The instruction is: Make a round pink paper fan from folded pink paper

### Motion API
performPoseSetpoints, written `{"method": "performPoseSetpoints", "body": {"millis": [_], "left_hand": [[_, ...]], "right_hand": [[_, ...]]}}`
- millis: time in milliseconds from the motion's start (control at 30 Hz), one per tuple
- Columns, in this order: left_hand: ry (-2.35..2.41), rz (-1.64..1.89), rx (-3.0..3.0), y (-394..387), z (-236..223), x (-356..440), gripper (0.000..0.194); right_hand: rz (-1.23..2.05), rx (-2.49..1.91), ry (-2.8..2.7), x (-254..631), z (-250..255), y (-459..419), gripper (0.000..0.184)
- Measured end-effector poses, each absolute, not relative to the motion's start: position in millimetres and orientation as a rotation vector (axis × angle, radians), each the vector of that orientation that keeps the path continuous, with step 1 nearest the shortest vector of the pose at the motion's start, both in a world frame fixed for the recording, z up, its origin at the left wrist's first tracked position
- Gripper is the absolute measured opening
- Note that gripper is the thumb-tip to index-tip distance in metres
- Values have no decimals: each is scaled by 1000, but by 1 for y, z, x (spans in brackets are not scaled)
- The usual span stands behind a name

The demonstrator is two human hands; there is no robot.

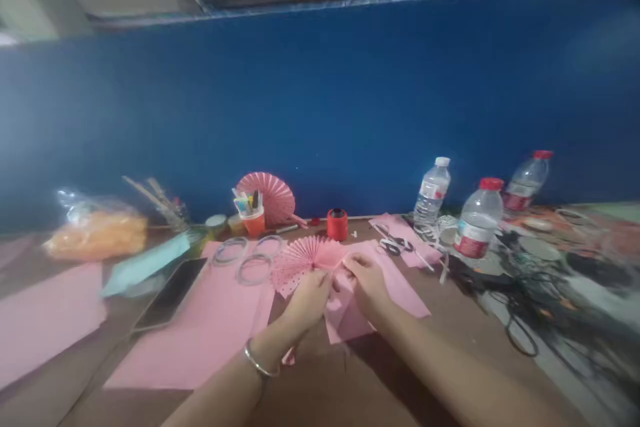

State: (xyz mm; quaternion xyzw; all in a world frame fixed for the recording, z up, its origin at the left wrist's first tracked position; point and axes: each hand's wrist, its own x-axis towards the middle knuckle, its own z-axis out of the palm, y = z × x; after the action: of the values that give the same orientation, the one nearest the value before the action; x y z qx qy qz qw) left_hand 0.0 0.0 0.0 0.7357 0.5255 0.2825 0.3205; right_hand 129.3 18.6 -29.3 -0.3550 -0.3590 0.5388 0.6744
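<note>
A pleated pink paper fan [295, 263] with a dotted lower part is spread out between my hands. My left hand [311, 295], with a silver bangle at the wrist, is closed around the fan's lower middle, and its fingertips are partly hidden. My right hand [367, 280] pinches the right edge of the fan, where a smooth pink section [330, 253] meets the fingers. Beneath my hands lie folded pink paper sheets [400, 290]. Part of a pink strip [289, 355] shows below my left wrist.
Left are rolls of tape [255, 269] on pink paper [200, 333], a dark phone [173, 293] and a bag of orange material [95, 233]. Behind stand a pen cup [253, 223], another fan [273, 197] and a red spool [337, 225]. Right are scissors [393, 245], bottles [480, 220] and tangled cables [540, 293].
</note>
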Motion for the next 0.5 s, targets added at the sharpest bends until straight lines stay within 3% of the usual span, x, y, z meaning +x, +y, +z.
{"method": "performPoseSetpoints", "body": {"millis": [133,233,333,500], "left_hand": [[1454,783,1973,-1,1,0,29],[1434,850,1955,-3,4,2,29],[1377,880,1927,-6,5,3,25],[1325,821,1915,-7,5,2,29]], "right_hand": [[1219,-752,-787,129,-30,22,14],[1376,-673,-838,126,-28,18,21],[1532,-648,-964,124,-25,12,16],[1438,-727,-963,131,-19,13,23]]}}
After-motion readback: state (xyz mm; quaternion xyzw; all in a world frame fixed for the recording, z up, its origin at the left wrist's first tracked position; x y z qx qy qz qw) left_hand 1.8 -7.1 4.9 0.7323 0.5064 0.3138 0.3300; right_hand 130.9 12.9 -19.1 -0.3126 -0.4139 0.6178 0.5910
